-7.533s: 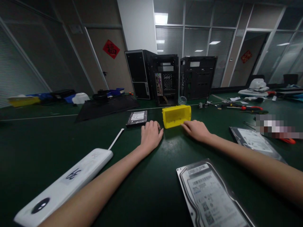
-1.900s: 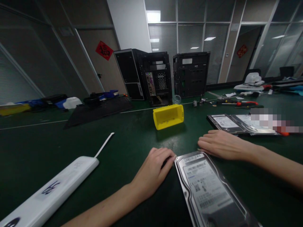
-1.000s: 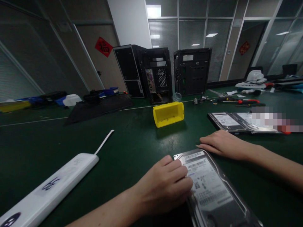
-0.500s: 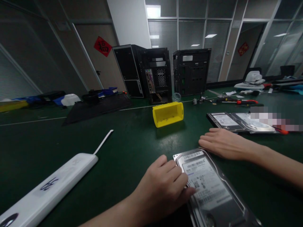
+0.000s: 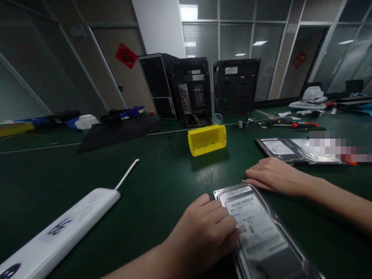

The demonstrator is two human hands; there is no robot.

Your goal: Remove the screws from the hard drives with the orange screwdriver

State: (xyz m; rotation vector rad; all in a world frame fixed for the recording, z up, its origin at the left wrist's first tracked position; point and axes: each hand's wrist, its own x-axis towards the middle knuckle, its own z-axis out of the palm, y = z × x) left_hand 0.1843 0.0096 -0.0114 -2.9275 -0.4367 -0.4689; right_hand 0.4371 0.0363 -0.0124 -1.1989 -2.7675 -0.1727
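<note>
A silver hard drive [image 5: 261, 236] with a white printed label lies at an angle on the green table in front of me, its near end cut off by the picture's lower edge. My left hand [image 5: 207, 228] is closed over the drive's left side, with its fingers curled and thumb bent against the label. By the far right corner of the drive rests my right hand [image 5: 273, 174], also with curled fingers. Its thumb tip touches or nearly touches that corner. Whatever may be inside the right fingers is hidden.
Ahead stands a yellow bin [image 5: 207, 140]. More hard drives [image 5: 279, 150] lie at the right, near pliers [image 5: 305, 124] and other tools. A long white device [image 5: 66, 228] occupies the left. Behind are black computer cases [image 5: 236, 89] and a dark mat [image 5: 122, 133].
My left thumb, stretched out over the label before, is now drawn in against the fingers. The right thumb has come into sight by the drive's corner. The drive has hardly moved.
</note>
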